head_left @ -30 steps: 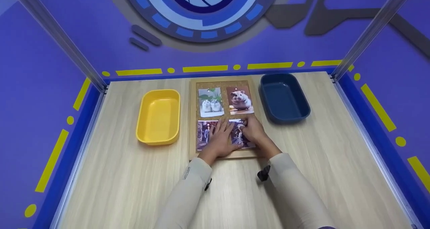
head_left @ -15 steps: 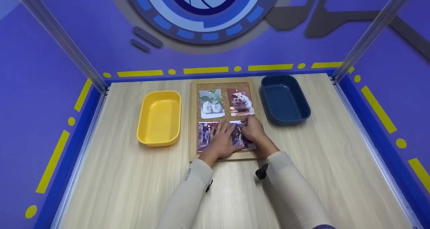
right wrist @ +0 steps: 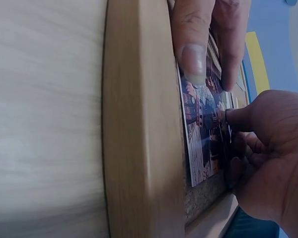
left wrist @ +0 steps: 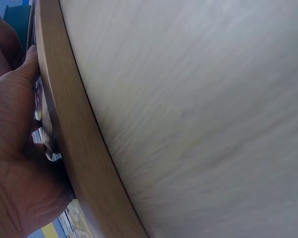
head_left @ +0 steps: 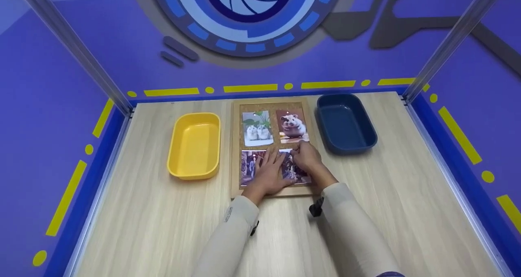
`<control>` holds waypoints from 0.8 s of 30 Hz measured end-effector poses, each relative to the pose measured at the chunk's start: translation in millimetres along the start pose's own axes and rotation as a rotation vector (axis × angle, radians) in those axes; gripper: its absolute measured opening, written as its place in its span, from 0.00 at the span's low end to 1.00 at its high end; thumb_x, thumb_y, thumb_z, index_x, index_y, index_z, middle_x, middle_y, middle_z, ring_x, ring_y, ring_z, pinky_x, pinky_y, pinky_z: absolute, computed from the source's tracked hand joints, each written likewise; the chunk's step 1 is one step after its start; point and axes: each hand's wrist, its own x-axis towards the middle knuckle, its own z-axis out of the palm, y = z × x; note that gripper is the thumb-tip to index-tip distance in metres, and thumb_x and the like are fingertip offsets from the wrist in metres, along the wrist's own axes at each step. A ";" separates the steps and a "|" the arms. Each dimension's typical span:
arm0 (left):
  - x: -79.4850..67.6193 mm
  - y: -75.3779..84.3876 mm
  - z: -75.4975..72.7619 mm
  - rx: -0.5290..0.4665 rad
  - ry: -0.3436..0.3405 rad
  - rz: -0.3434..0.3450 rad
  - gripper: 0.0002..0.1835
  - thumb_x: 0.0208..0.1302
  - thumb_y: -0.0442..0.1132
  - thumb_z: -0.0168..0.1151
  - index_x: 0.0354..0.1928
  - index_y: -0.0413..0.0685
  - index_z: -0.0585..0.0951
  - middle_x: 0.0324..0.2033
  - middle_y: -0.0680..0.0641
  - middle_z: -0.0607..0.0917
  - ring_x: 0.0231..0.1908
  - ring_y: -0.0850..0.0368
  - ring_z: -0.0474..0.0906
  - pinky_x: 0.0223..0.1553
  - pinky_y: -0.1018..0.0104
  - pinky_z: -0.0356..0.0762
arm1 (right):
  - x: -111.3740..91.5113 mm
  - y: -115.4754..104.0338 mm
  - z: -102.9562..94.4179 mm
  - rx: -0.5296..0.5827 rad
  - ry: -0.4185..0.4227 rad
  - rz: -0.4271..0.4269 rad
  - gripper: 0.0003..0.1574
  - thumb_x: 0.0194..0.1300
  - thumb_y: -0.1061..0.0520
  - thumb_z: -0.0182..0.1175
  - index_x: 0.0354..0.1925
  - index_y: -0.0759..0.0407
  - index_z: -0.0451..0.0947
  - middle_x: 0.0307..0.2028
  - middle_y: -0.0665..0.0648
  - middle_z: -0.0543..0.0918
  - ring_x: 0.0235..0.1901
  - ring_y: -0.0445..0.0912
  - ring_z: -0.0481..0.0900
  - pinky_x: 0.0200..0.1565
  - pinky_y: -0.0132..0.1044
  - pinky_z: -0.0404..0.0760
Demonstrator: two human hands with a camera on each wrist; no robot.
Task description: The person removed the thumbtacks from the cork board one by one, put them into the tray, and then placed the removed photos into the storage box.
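Note:
A wooden-framed corkboard (head_left: 236, 147) carries several photos. At its bottom left is a street-scene photo (head_left: 247, 169), and at its bottom right a dark photo (head_left: 289, 170). My left hand (head_left: 268, 177) lies with fingers spread across both lower photos, its thumb extended towards the right one. Over the top edge of the dark photo, my right hand (head_left: 307, 158) has its fingers curled and its thumb (right wrist: 238, 118) pressed down on the photo. Whatever sits under that thumb is hidden. Above are a photo of two white hamsters (head_left: 257, 130) and one of a single hamster (head_left: 293, 126).
A yellow tray (head_left: 174, 147) stands left of the board, and a dark blue tray (head_left: 368, 147) stands close to its right side. All of it sits on a pale wood-grain table (head_left: 163, 220). A patterned blue wall (head_left: 224, 75) rises behind the table.
Both hands keep nearly the same place on the lower photos. The whole scene shifts slightly downward in the head view.

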 end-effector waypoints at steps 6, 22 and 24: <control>-3.1 3.0 -3.3 0.015 0.007 0.006 0.54 0.67 0.68 0.67 0.86 0.54 0.56 0.88 0.46 0.45 0.88 0.40 0.36 0.85 0.31 0.34 | 0.3 -0.6 -0.1 -0.015 -0.002 0.014 0.09 0.74 0.54 0.62 0.41 0.59 0.81 0.37 0.59 0.87 0.41 0.55 0.85 0.46 0.51 0.82; -1.4 3.0 -3.0 0.042 -0.009 -0.002 0.55 0.66 0.68 0.67 0.86 0.55 0.55 0.88 0.45 0.44 0.88 0.41 0.35 0.85 0.31 0.33 | 3.3 7.1 -0.9 0.031 -0.005 -0.025 0.07 0.71 0.58 0.62 0.33 0.57 0.79 0.27 0.50 0.79 0.32 0.48 0.79 0.34 0.36 0.72; -1.0 3.1 -2.6 0.029 -0.009 -0.003 0.55 0.66 0.67 0.68 0.86 0.54 0.55 0.88 0.45 0.44 0.88 0.40 0.36 0.85 0.31 0.32 | 3.6 7.1 -1.4 0.038 -0.007 -0.025 0.08 0.71 0.58 0.62 0.33 0.57 0.79 0.27 0.50 0.78 0.31 0.48 0.79 0.34 0.36 0.72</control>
